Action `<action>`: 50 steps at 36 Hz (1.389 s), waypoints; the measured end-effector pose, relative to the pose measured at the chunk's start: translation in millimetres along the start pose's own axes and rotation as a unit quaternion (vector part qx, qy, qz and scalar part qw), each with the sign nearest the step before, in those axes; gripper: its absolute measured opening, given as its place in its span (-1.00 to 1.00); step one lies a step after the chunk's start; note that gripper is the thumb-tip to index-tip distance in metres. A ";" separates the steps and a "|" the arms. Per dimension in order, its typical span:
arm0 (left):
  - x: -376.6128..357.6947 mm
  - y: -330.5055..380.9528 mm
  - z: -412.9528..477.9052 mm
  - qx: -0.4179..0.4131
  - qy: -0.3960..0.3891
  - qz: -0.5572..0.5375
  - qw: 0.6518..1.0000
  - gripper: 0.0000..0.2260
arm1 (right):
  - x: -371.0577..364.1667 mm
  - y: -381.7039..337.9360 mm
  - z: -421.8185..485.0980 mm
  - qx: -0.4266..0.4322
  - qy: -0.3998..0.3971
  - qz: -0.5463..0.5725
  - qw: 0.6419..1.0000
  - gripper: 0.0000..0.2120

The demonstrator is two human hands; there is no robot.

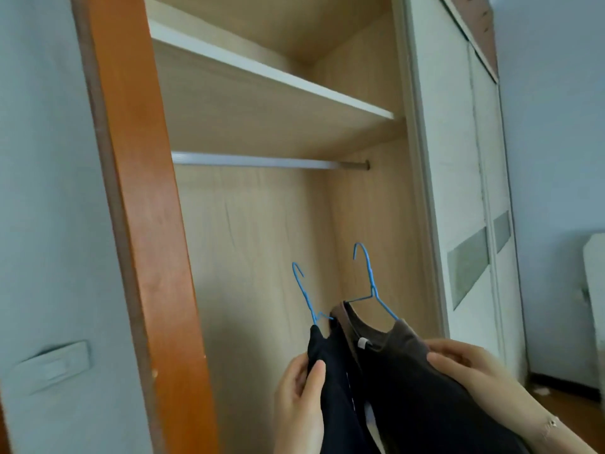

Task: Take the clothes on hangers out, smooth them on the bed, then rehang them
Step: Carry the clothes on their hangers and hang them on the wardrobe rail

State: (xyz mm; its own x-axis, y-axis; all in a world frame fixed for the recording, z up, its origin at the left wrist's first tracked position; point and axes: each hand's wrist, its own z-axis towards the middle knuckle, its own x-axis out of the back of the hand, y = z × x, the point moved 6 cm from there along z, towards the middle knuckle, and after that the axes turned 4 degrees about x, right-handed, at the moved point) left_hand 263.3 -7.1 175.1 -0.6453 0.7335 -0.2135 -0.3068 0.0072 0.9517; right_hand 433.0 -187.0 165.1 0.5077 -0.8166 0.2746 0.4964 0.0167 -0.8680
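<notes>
The left hand point(299, 391) pinches a dark garment point(330, 371) at its shoulder, and the right hand point(465, 365) grips a brown top point(402, 371). Each hangs on a blue wire hanger point(370, 273), hooks upright, well below the bare closet rod point(268, 161) running crosswise above. The right hand's hook stands nearer it.

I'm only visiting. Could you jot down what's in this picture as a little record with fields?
place: open wardrobe, seen from below
rail: runs under the shelf
left hand: grips black garment
right hand: holds brown garment
left blue hanger: carries the black garment
right blue hanger: carries the brown garment
hooks: both well below the rail, on nothing
</notes>
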 end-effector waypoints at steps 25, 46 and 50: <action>43.1 71.5 158.5 -0.208 0.207 0.034 0.955 -0.78 | -120.6 -42.1 261.1 0.150 -0.156 0.157 0.963 -0.82; 84.1 268.1 226.9 -0.203 0.375 0.264 0.865 -0.87 | -167.6 -171.5 382.3 0.255 -0.234 0.182 0.920 -0.81; 93.2 255.0 227.7 -0.184 0.395 0.260 0.862 -0.75 | -185.9 -156.4 374.9 0.244 -0.262 0.159 0.920 -0.83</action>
State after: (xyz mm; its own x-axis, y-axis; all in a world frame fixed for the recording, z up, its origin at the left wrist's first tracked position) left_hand 284.2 217.8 448.1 -0.9928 -0.1197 -0.0019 0.0594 -0.5056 0.8607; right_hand 525.0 178.4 404.9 0.8882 -0.3371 0.3122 0.4563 0.5677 -0.6852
